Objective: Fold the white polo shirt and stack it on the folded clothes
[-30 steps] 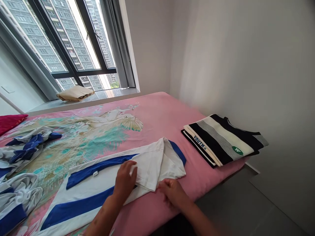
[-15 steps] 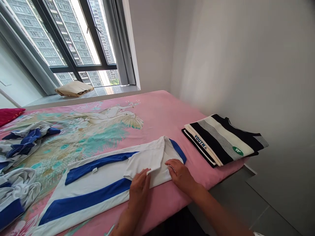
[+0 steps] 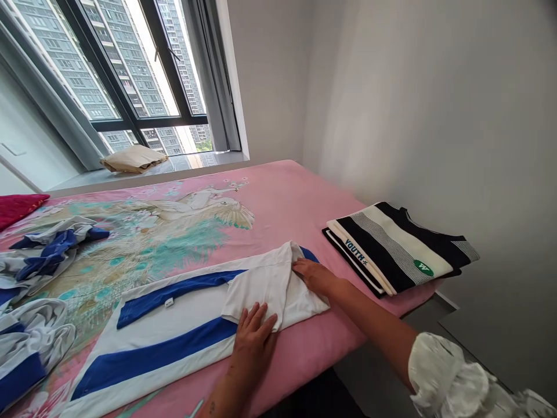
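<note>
The white shirt with blue stripes (image 3: 174,318) lies spread along the near edge of the pink bedsheet (image 3: 282,203), its sleeve (image 3: 256,287) folded over the body. The left hand (image 3: 255,332) rests flat on the sleeve's lower edge, fingers spread, grasping nothing. The right hand (image 3: 314,275) lies open on the shirt's shoulder end (palm down, nothing pinched). A folded black-and-white striped top (image 3: 400,249) sits near to the right; crumpled blue-and-white clothes (image 3: 39,261) lie well apart at the left.

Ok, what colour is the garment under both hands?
White with broad blue stripes; the head view shows the garment flat on the pink bed sheet.
</note>
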`<action>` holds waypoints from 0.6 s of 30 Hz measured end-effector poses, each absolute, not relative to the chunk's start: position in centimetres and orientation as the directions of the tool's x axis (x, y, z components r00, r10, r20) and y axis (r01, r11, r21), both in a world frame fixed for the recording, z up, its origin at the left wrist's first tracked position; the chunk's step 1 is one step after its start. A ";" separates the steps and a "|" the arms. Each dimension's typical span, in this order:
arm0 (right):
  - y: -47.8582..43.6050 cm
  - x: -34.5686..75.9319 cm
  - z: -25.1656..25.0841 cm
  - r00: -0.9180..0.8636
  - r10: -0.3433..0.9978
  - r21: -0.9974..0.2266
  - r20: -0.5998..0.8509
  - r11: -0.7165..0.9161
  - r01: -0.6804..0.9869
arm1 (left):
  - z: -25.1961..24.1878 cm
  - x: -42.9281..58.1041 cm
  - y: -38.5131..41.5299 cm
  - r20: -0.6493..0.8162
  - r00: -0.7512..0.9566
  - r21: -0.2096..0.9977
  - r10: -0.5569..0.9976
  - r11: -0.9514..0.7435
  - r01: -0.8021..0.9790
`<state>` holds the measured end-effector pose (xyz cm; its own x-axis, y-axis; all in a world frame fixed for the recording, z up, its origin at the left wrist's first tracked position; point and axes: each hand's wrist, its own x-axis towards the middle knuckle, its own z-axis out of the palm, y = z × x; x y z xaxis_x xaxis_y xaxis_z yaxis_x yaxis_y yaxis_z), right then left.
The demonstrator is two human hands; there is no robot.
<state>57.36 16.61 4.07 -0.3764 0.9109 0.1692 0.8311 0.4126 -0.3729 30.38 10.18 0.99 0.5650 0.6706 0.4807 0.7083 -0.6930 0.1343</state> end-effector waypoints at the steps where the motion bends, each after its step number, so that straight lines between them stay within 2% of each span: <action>1: 17.2 57.6 4.1 -0.426 0.889 -0.369 0.166 0.456 0.810 | 1.0 30.5 10.2 0.494 0.549 0.156 0.674 -0.690 0.707; 5: 19.1 58.4 4.4 -0.577 0.797 -0.348 0.178 0.600 0.720 | 1.3 31.3 10.7 0.589 0.356 0.315 0.725 -0.612 0.726; 7: 19.7 58.7 4.7 -0.622 0.762 -0.334 0.182 0.643 0.689 | 1.4 31.9 10.7 0.618 0.317 0.302 0.720 -0.589 0.749; 9: 20.1 58.8 4.7 -0.648 0.740 -0.320 0.179 0.667 0.673 | 1.4 32.3 10.3 0.596 0.402 0.195 0.695 -0.612 0.767; 12: 20.7 58.6 4.2 -0.596 0.785 -0.285 0.168 0.617 0.734 | 1.5 32.1 9.2 0.462 0.573 0.066 0.677 -0.670 0.739; 15: 21.3 58.1 3.5 -0.506 0.843 -0.268 0.181 0.537 0.800 | 2.1 31.0 8.7 0.403 0.639 0.076 0.655 -0.719 0.690; 18: 21.8 57.8 3.1 -0.533 0.820 -0.259 0.208 0.572 0.778 | 2.8 30.1 9.4 0.495 0.579 0.184 0.648 -0.729 0.659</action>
